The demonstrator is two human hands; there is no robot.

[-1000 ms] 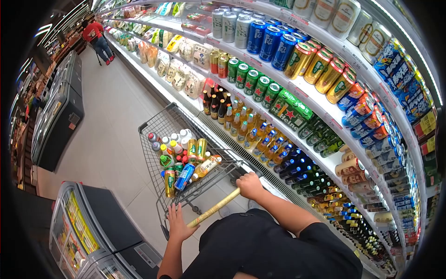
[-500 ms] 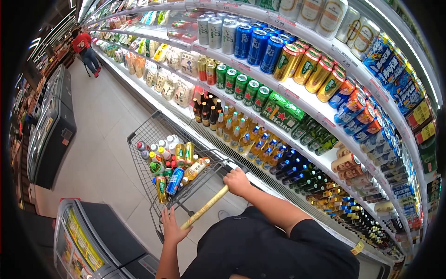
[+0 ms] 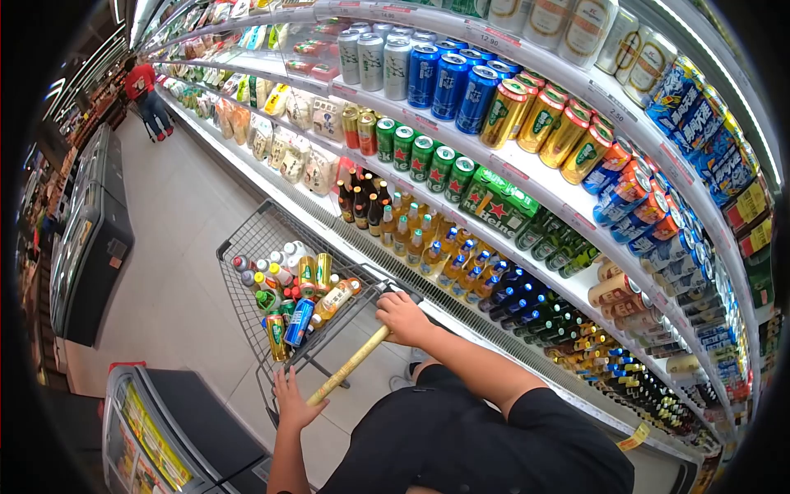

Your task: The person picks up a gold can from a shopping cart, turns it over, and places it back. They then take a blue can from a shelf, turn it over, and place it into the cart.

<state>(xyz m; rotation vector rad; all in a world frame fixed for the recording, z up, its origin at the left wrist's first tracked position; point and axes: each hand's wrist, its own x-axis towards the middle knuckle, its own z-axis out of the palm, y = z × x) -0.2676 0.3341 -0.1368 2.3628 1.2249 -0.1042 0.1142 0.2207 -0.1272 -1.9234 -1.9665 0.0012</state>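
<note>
Gripping handle tight w/ R hand, resting L hand flat at its end (fingers spread, not curled), having rolled cart fwd along shelf vs. 1 s ago, so prob. mid-push.

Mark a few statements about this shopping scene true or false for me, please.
1. The right hand grips the cart handle. True.
2. The left hand holds a can. False: it rests open at the end of the handle.
3. The cart is empty. False: bottles and cans lie in it.
4. The shelves beside the cart hold drinks. True.
5. The person in red stands next to the cart. False: that person is far down the aisle.
</note>
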